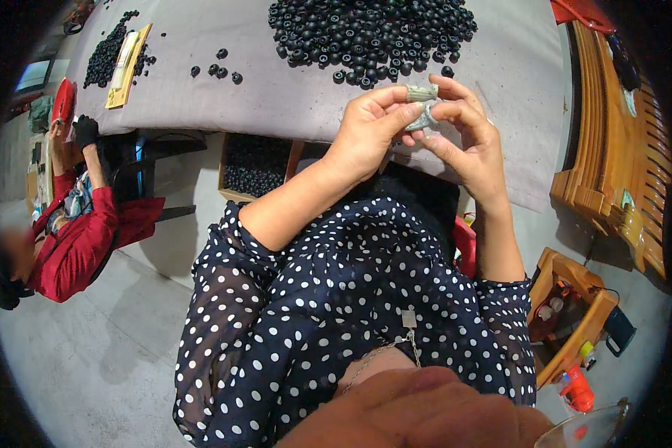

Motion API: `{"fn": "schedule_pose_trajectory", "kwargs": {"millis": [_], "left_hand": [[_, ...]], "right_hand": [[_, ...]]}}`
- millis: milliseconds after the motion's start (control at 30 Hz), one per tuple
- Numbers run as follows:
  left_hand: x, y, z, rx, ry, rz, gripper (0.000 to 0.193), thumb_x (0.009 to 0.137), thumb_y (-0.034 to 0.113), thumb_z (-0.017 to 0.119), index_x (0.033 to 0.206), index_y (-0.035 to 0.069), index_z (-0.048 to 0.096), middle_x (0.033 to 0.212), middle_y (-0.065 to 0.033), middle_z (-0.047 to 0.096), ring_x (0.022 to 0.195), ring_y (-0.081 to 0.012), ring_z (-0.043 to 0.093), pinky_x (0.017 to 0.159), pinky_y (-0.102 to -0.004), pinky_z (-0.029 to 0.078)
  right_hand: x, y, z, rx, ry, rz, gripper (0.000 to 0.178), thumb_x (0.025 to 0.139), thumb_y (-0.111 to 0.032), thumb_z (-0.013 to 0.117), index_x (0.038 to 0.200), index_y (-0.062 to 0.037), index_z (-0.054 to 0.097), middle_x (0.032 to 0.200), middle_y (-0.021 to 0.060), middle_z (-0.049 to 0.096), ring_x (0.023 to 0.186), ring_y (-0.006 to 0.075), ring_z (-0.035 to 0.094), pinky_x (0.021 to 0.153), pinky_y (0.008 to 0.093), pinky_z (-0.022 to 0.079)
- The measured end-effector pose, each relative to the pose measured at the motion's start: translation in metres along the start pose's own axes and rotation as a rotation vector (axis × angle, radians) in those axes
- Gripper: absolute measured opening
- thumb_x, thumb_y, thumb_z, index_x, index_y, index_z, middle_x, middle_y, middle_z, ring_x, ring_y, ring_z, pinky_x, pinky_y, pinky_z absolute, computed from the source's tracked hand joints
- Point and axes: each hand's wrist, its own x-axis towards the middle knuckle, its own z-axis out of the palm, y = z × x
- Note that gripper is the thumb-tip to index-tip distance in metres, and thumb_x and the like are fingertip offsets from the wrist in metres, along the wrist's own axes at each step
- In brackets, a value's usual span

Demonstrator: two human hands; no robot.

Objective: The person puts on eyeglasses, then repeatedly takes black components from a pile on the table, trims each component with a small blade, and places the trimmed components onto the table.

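Note:
Above the near edge of the grey cloth-covered table point(224, 97), both my hands are raised and close together. My left hand point(377, 123) is closed, with thumb and fingers pinching a small pale green-grey ribbed piece point(421, 93), perhaps cloth or tape. Just below it, a second crumpled greyish piece point(423, 119) shows between my hands; whether the two are joined I cannot tell. My right hand point(470, 142) curls round these pieces from the other side, its fingertips touching them. Beyond my hands lies a large pile of round black beads point(366, 33) with holes.
Several loose beads point(222, 71) and a smaller pile point(112, 56) beside a yellow strip point(131, 67) lie leftward. A box of black beads point(254, 168) sits below the table edge. A red-sleeved person point(78, 250) works at left. Wooden furniture point(612, 149) stands at right.

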Motion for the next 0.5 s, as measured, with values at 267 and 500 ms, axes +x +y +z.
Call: {"fn": "schedule_pose_trajectory", "kwargs": {"millis": [267, 500], "left_hand": [[-0.003, 0.0, -0.001, 0.019, -0.037, -0.154, 0.025, 0.093, 0.018, 0.053, 0.112, 0.002, 0.057, 0.096, -0.0043, 0.064, 0.079, -0.0078, 0.061, 0.067, -0.0187, 0.05], [0.001, 0.004, 0.004, 0.55, 0.115, 0.368, 0.02, 0.087, 0.014, 0.061, 0.099, -0.001, 0.06, 0.085, -0.0039, 0.06, 0.08, -0.0119, 0.057, 0.069, -0.0255, 0.048]], "right_hand": [[-0.003, -0.007, -0.001, -0.244, -0.064, -0.058, 0.013, 0.073, -0.009, 0.069, 0.084, -0.0045, 0.065, 0.131, 0.0125, 0.049, 0.116, 0.0251, 0.048, 0.098, 0.0357, 0.037], [-0.011, 0.007, 0.001, -0.201, -0.004, -0.069, 0.016, 0.075, -0.006, 0.066, 0.091, -0.0027, 0.068, 0.134, 0.0139, 0.047, 0.114, 0.0227, 0.051, 0.095, 0.0331, 0.04]]}}
